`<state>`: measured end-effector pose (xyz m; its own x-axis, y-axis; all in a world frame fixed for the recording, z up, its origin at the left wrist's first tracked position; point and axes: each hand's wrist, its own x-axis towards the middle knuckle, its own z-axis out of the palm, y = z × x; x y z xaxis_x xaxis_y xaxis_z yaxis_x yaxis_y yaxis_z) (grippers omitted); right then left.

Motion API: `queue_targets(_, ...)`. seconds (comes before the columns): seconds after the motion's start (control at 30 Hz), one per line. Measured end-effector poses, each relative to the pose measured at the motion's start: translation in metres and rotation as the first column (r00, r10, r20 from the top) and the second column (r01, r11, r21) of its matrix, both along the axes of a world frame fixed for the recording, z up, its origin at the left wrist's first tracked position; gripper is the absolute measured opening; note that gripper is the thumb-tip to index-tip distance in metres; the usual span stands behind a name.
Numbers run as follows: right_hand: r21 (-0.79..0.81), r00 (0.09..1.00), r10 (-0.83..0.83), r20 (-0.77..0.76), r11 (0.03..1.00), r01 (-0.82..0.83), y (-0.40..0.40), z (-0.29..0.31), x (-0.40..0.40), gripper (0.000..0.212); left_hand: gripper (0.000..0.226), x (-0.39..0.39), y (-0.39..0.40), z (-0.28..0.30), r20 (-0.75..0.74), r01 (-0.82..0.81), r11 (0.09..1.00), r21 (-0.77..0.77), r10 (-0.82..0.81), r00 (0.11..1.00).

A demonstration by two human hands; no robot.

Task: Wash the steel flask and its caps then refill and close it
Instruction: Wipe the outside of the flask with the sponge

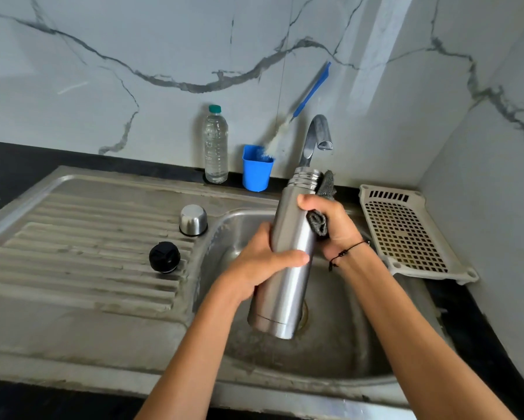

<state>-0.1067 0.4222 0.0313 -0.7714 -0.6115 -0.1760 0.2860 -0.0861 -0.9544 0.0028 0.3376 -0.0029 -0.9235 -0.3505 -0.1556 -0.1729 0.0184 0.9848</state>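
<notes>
Silver flask (288, 262), black cap (164, 257), blue cup (256, 174), grey-veined white wall (133, 56)

Bare forearms; black cord bracelet (347, 251) on right wrist.

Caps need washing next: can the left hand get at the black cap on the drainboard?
Probably yes: the black cap sits uncovered left of the left hand, but that hand grips the flask and must let go first.

We count one steel flask (288, 262), two caps — steel cap (193, 220) and black cap (164, 257). We also count one plastic bottle (215, 144), one blue cup (257, 168), one brush (303, 101).
</notes>
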Motion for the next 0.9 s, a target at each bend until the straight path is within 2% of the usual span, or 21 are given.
queue_targets(0.03,-0.011,0.999,0.028,0.034,1.000,-0.028,0.000,-0.001,0.000,0.054,0.088,0.003,-0.003,-0.004,-0.026,0.032,0.995,0.097,-0.029,0.999)
queue_targets(0.1,-0.008,0.998,-0.011,0.055,1.000,0.011,-0.003,-0.004,0.002,0.055,0.086,0.002,-0.003,-0.007,0.007,0.035,0.996,0.087,-0.035,0.999)
queue_targets(0.17,0.032,0.992,-0.127,0.009,0.991,0.126,-0.006,-0.004,0.006,0.051,0.073,-0.005,-0.001,-0.004,0.061,-0.025,0.990,-0.141,0.033,0.998)
queue_targets(0.2,0.047,0.983,-0.178,-0.037,0.983,0.179,-0.008,-0.003,0.007,0.049,0.069,-0.009,0.002,-0.002,0.061,-0.060,0.949,-0.309,0.083,0.995)
queue_targets(0.27,0.059,0.965,-0.222,-0.137,0.971,0.232,-0.013,-0.003,0.011,0.043,0.076,-0.015,0.017,0.000,-0.023,-0.196,0.783,-0.590,0.227,0.974)
queue_targets(0.3,0.071,0.959,-0.217,-0.180,0.970,0.233,-0.014,-0.002,0.013,0.042,0.079,-0.016,0.025,0.000,-0.071,-0.271,0.728,-0.630,0.294,0.953)
queue_targets(0.33,0.087,0.955,-0.207,-0.212,0.970,0.229,-0.015,-0.001,0.014,0.042,0.078,-0.015,0.029,0.002,-0.099,-0.332,0.716,-0.615,0.347,0.933)
queue_targets(0.4,0.086,0.958,-0.171,-0.231,0.977,0.195,-0.010,0.003,0.016,0.044,0.069,-0.013,0.022,0.004,-0.057,-0.316,0.810,-0.495,0.332,0.942)
queue_targets(0.47,0.026,0.973,-0.061,-0.222,0.997,0.069,-0.002,0.006,0.014,0.034,0.072,-0.007,0.005,0.001,-0.017,-0.140,0.947,-0.289,0.141,0.990)
queue_targets(0.53,-0.018,0.978,0.087,-0.191,0.996,-0.092,0.004,0.008,0.010,0.026,0.087,0.002,-0.009,-0.004,-0.081,0.011,0.998,-0.062,-0.016,0.997)
queue_targets(0.57,-0.024,0.975,0.139,-0.173,0.989,-0.145,0.005,0.007,0.009,0.028,0.091,0.004,-0.011,-0.007,-0.101,0.038,0.999,-0.003,-0.039,0.994)
queue_targets(0.63,-0.032,0.977,0.155,-0.145,0.986,-0.162,0.005,0.004,0.007,0.034,0.091,0.003,-0.009,-0.010,-0.103,0.020,1.000,0.008,-0.019,0.994)
queue_targets(0.67,-0.059,0.984,0.109,-0.141,0.991,-0.118,0.004,0.002,0.007,0.036,0.089,0.001,-0.008,-0.010,-0.091,-0.014,1.000,-0.012,0.012,0.996)
queue_targets(0.73,-0.193,0.990,-0.061,-0.125,0.981,0.036,0.002,0.000,0.007,0.042,0.082,-0.004,-0.007,-0.011,-0.049,-0.080,0.994,-0.068,0.077,0.996)
queue_targets(0.8,-0.335,0.978,-0.188,-0.092,0.931,0.148,0.004,0.003,0.002,0.049,0.076,-0.005,-0.007,-0.009,-0.007,-0.132,0.985,-0.107,0.132,0.991)
queue_targets(0.83,-0.349,0.977,-0.193,-0.091,0.925,0.150,0.004,0.005,-0.001,0.050,0.073,-0.005,-0.005,-0.008,0.014,-0.156,0.977,-0.148,0.160,0.987)
queue_targets(0.9,-0.253,0.983,-0.135,-0.122,0.962,0.100,0.001,0.012,-0.004,0.057,0.066,-0.005,0.001,-0.002,0.035,-0.177,0.931,-0.319,0.199,0.979)
